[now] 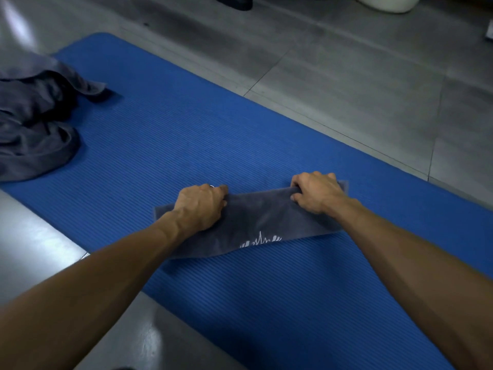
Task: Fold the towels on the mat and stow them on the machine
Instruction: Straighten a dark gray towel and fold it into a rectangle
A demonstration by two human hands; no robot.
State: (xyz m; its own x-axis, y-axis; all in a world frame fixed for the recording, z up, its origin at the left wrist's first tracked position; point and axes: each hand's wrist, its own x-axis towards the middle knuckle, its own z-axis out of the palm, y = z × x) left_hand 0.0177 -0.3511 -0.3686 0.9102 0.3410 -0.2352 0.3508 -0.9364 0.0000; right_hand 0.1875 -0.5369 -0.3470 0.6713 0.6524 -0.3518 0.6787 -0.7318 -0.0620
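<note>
Hands pinch far edge of grey folded towel (256, 220) on blue ribbed mat (186, 145): left hand (201, 206), right hand (316, 193). Risk: uneven pull skews fold; crumpled grey towels (34, 124) wait nearby.

towel pile (32, 124): cut by left edge | white tub (386, 2): perhaps, mostly cropped

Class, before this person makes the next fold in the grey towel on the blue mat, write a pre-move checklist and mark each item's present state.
1. Left hand grips the grey towel at its far edge: ok.
2. Right hand grips the far edge too: ok.
3. Towel lies flat on the blue mat: ok.
4. Towel edges lined up squarely: cannot tell, hands cover the corners.
5. Pile of unfolded towels lies apart, at the mat's left end: ok.
6. Machine for stowing in view: not ok.
</note>
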